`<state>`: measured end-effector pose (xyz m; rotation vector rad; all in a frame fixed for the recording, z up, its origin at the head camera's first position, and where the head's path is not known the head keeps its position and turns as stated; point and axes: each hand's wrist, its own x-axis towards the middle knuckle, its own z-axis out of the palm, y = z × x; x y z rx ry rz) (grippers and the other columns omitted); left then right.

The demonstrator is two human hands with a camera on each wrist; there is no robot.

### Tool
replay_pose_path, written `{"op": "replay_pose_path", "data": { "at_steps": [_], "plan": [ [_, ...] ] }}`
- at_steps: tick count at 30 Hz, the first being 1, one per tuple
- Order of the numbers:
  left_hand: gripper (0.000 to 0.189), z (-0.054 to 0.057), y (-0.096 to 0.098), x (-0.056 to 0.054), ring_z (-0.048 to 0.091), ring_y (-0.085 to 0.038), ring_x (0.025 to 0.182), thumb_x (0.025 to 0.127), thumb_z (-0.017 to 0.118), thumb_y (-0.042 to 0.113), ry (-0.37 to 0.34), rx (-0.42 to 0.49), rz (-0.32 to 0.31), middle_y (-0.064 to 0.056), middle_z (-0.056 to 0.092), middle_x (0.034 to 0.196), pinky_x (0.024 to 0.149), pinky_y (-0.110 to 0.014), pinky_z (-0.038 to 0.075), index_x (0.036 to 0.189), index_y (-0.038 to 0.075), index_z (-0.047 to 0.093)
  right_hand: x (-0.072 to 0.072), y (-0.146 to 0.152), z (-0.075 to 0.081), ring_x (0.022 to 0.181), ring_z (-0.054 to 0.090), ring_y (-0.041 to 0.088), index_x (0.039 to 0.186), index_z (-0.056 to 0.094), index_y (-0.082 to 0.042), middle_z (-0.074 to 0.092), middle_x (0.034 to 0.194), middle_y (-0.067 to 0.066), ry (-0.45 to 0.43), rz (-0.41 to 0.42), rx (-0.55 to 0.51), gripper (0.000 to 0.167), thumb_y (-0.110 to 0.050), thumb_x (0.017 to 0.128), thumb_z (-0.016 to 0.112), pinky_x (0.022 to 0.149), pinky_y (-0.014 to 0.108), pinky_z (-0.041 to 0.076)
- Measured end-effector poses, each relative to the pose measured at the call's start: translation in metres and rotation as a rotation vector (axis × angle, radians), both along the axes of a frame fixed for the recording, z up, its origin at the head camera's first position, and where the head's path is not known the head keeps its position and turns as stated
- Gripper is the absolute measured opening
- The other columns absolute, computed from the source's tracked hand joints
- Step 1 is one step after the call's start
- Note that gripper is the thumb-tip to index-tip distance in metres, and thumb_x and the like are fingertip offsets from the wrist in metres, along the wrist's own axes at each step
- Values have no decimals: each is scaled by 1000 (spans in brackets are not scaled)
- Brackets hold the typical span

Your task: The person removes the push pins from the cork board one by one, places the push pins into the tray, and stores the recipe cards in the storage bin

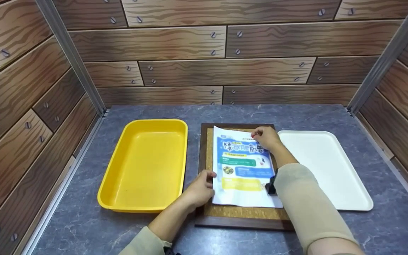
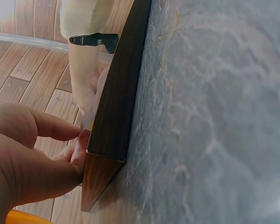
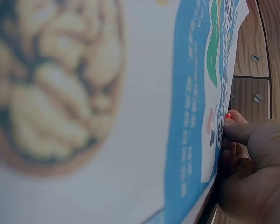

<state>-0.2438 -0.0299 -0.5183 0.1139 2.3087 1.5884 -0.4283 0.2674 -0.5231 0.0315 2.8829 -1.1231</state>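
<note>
A printed paper poster lies over a cork board with a dark wooden frame. At the poster's upper right corner my right hand pinches a small red push pin between thumb and finger. Beside the lower left edge, my left hand pinches the sheet's margin with thumb and forefinger. Seen from the left wrist, those fingertips are right at the board's frame. The sheet's left side overlaps the cork, and its right edge is partly behind my right sleeve.
To the left stands a deep yellow tray. A shallow white tray lies on the right, partly behind my right arm. All of this is on a grey marbled table, with wood-patterned walls at the back and sides.
</note>
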Motion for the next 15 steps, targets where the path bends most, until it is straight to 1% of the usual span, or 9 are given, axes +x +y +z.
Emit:
{"op": "replay_pose_path", "data": {
  "at_steps": [3,6,11,15],
  "plan": [
    [48,0,0,0,62,-30,118,89,58,-10,3,-4,0,-19,57,134,89,-36,56,135,4,55,1,0,1,101,59,27,111,75,-6,69,109,12,-7,-4,-12,12,-11,107,65,93,39,46],
    [48,0,0,0,62,-30,119,90,58,-9,5,-18,4,-19,58,135,89,-37,57,135,4,56,0,0,0,101,59,26,111,75,-6,69,109,12,-13,-8,-18,13,-10,107,64,93,39,47],
    [48,1,0,0,61,-28,117,90,59,-8,0,-23,10,-19,60,131,85,-34,55,136,5,56,1,2,-1,100,60,24,111,75,-5,70,108,11,-11,-5,-31,13,-10,107,64,92,36,46],
    [48,1,0,0,61,-28,116,91,59,-8,-6,-21,12,-20,61,130,83,-33,55,138,5,55,3,4,-2,101,61,25,110,75,-3,72,107,12,2,23,-57,12,-8,106,66,93,35,47]
  ]
}}
